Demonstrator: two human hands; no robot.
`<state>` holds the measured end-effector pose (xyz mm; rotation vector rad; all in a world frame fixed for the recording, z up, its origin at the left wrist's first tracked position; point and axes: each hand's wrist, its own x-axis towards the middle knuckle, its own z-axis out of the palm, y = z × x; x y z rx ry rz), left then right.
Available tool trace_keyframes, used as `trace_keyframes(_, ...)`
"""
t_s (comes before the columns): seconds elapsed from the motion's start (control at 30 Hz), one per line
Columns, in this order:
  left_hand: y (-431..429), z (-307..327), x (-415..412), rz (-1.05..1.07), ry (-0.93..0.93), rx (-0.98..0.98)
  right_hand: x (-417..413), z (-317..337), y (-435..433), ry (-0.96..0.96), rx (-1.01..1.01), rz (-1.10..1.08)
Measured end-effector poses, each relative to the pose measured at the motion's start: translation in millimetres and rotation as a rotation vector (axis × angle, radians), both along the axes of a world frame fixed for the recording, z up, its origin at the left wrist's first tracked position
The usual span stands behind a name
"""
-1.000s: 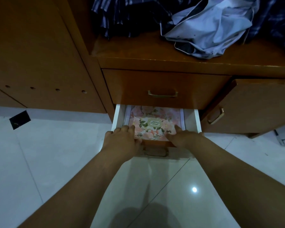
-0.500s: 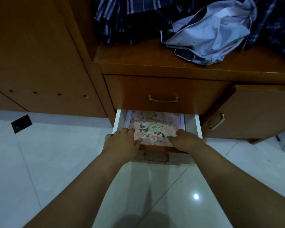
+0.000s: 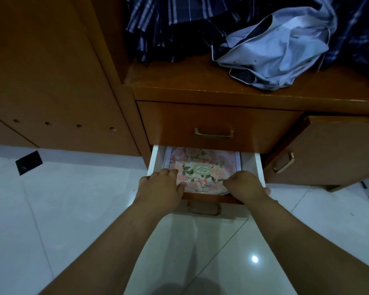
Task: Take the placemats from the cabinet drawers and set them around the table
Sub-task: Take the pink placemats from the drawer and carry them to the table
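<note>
Placemats [image 3: 202, 167], floral pink with a green oval label in the middle, lay flat in the pulled-out lower drawer [image 3: 156, 158] of the wooden cabinet [image 3: 200, 93]. Looked like a stack of more than one, but the dim view didn't let me count. Left hand [image 3: 161, 188] was curled over the near left edge of the top mat, fingers on top and thumb at the front edge. Right hand [image 3: 246, 186] was closed over the near right corner the same way, fingers bent down onto the mat. Both hands had hold of the mat edge; it sat still in the drawer, front edge maybe slightly raised. The upper drawer [image 3: 213, 124] was closed, brass handle [image 3: 213, 133] facing out. A second wooden unit [image 3: 328, 152] with its own handle stood just right of the open drawer. Crumpled light-blue shirt [image 3: 281, 54] and dark plaid clothes [image 3: 179, 24] lay on the shelf above. White tiled floor [image 3: 62, 209] below, a black patch [image 3: 28, 163] on it to the left.
</note>
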<state>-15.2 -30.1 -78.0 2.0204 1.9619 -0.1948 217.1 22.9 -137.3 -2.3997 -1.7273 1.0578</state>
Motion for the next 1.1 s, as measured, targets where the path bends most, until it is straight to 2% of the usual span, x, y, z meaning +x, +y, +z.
trace_keyframes(0.1,3,-1,2,0.007,-0.025,0.018,3,17,-4,0.057,0.119,-0.025)
trace_keyframes(0.23,6,-4,5,0.006,-0.034,0.023,5,13,-7,0.017,0.205,0.064)
trace_keyframes(0.43,6,-7,3,-0.006,-0.066,0.031,9,2,-4,-0.077,0.208,0.242)
trace_keyframes(0.57,6,-9,0,-0.001,-0.065,0.028,18,-6,-3,-0.028,0.277,0.23)
trace_keyframes(0.73,10,-9,3,-0.014,-0.097,0.057,17,-13,-4,-0.059,0.388,0.238)
trace_keyframes(0.9,12,-10,1,-0.032,-0.126,0.082,18,16,-8,-0.155,0.494,0.267)
trace_keyframes(1.0,14,-7,-1,-0.056,-0.178,0.07,20,48,-2,-0.081,0.676,0.244)
trace_keyframes(1.1,16,1,0,-0.034,-0.261,0.119,19,82,6,-0.06,0.758,0.285)
